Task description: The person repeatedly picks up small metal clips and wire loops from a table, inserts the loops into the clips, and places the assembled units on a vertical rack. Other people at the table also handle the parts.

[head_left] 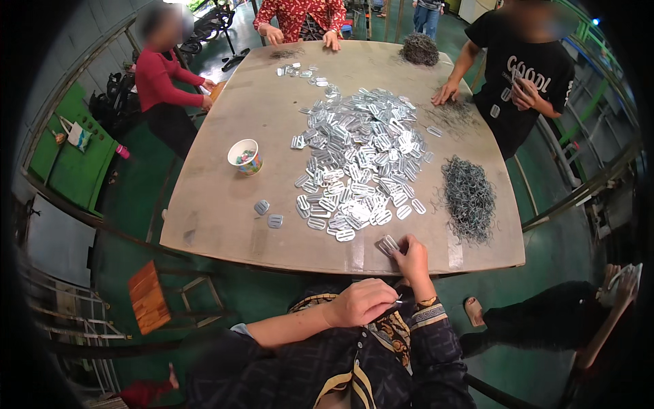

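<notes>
At the table's near edge, my right hand pinches a few silver slide buckles between thumb and fingers. My left hand is closed in front of my body, below the edge; a small whitish tip shows at its fingers, too small to name. Beyond my right hand spreads a large heap of flat, slotted silver buckles. To the right of the heap lies a tangled pile of thin, curved dark wire pieces. Two loose grey buckles lie left of the heap.
A patterned paper cup with small bits inside stands on the brown table. Another wire bundle sits at the far right corner. Co-workers stand at the far and right sides; one in red is at the left. A wooden stool stands lower left.
</notes>
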Demonstrator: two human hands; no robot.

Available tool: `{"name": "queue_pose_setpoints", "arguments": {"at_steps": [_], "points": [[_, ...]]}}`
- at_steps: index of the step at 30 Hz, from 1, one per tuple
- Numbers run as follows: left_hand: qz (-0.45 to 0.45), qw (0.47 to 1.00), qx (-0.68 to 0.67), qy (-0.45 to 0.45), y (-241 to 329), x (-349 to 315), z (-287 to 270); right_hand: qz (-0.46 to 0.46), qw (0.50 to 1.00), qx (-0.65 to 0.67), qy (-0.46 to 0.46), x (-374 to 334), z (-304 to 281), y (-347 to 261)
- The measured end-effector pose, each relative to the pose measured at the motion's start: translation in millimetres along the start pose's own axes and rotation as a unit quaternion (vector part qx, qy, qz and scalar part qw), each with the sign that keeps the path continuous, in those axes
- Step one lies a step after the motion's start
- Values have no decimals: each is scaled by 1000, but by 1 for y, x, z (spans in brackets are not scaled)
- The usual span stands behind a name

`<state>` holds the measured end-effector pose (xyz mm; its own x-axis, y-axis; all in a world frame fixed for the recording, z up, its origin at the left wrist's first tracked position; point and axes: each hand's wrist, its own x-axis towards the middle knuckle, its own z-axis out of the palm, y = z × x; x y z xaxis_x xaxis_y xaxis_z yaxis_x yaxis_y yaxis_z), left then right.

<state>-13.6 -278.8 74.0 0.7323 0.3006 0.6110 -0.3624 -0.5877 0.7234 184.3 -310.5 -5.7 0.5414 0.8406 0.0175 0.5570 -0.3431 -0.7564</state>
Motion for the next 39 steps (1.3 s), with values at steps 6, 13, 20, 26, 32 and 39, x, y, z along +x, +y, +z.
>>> {"name": "queue_pose_setpoints", "arguments": {"at_steps": [6,13,20,26,32,39], "points": [[-22,1000,17,-3,-12,2,2,134,923,355,-65,-18,-15,16],[-73,997,32,-2,-16,7,9,158,829,534,-54,-62,-59,-23],[-73,996,38,-22,-14,20,18,103,863,494,-18,-85,-72,-39],[-75,994,66,-39,-18,18,23,55,921,384,46,-98,-72,-45],[-71,994,45,-74,-27,13,27,10,938,320,129,-110,-73,-55],[-199,962,-112,-151,-65,43,10,-42,960,202,192,-123,-87,-63]]}}
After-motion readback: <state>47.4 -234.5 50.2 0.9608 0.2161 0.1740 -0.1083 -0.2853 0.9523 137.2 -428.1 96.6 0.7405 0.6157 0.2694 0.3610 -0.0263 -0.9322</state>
